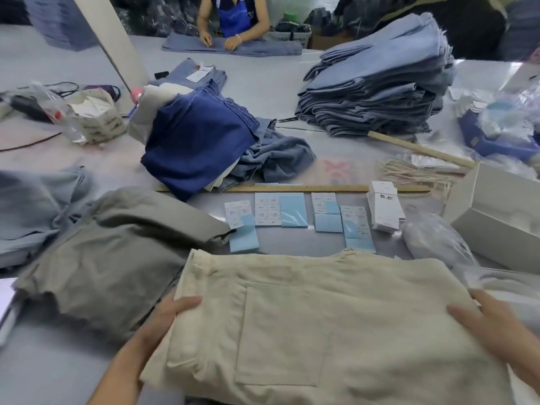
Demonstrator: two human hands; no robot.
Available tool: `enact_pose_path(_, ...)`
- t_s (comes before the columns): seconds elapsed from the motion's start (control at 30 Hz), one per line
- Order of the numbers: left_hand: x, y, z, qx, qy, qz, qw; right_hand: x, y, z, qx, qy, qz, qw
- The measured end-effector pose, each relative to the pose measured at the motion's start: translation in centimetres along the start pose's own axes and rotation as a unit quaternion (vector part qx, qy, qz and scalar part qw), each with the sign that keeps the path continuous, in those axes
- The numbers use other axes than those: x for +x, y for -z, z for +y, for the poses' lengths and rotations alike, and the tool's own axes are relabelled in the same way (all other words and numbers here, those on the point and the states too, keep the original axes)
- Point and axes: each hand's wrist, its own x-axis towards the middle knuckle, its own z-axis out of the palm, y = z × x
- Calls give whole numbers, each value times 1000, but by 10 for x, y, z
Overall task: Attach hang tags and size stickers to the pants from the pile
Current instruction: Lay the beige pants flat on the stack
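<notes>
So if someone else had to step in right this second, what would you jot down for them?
Left hand: grips the left edge of the cream pants, thumb on top.
Right hand: fingers lie flat on their right side.
The cream pants lie folded, nearest the worker, no tag or sticker showing.
Sticker sheets lie in a row just beyond; hang tags stacked right of them.
Grey pants lie to the left.
Left to do: tag and sticker this pair.

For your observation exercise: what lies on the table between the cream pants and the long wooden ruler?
In the head view, sheets of size stickers on blue backing lie between the cream pants and the wooden ruler.
</notes>
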Motion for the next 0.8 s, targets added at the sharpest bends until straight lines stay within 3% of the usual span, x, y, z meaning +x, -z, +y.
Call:
enact_pose_path(0.07, 0, -7, -11, 48, 23, -21, 998, -9, -20, -11, -172, 19, 13, 985)
enact_pose_path(0.1, 4, -6, -17, 60, 39, -17, 997, -14, -31, -21, -222, 68, 69, 970)
enact_pose_path(0.17, 9, -1, -26, 53, 52, -8, 997, -36, -65, -53, -199, 215, 204, 934)
enact_pose_path(0.2, 11, 2, -29, 47, 50, -7, 998, -53, -87, -75, -162, 271, 227, 921)
enact_pose_path(0.3, 10, -4, -31, 67, 11, 33, 997, -94, -159, -125, -184, 376, 118, 900)
enact_pose_path(0.37, 4, -13, -30, 171, -51, 83, 980, -105, -195, -126, -263, 408, 60, 872)
enact_pose_path(0.4, 1, -15, -31, 253, -95, 114, 956, -105, -201, -121, -282, 401, 44, 870)
enact_pose_path(0.43, -3, -16, -31, 358, -142, 158, 909, -104, -202, -118, -284, 389, 39, 875)
enact_pose_path(0.5, -11, -15, -35, 541, -235, 255, 766, -105, -201, -119, -283, 364, 26, 887)
enact_pose_path(0.53, -14, -14, -38, 580, -278, 276, 714, -109, -201, -125, -281, 355, 23, 891)
enact_pose_path(0.57, -17, -13, -40, 589, -302, 277, 696, -115, -203, -131, -267, 347, 20, 899)
enact_pose_path(0.6, -19, -13, -41, 568, -290, 264, 723, -124, -206, -139, -239, 345, 23, 908)
enact_pose_path(0.67, -20, -16, -38, 470, -200, 231, 828, -146, -219, -151, -175, 378, 41, 908)
enact_pose_path(0.7, -17, -16, -37, 431, -148, 212, 865, -159, -226, -157, -154, 401, 37, 902)
enact_pose_path(0.8, -12, -12, -27, 427, -78, 192, 880, -194, -244, -175, -133, 462, 3, 877)
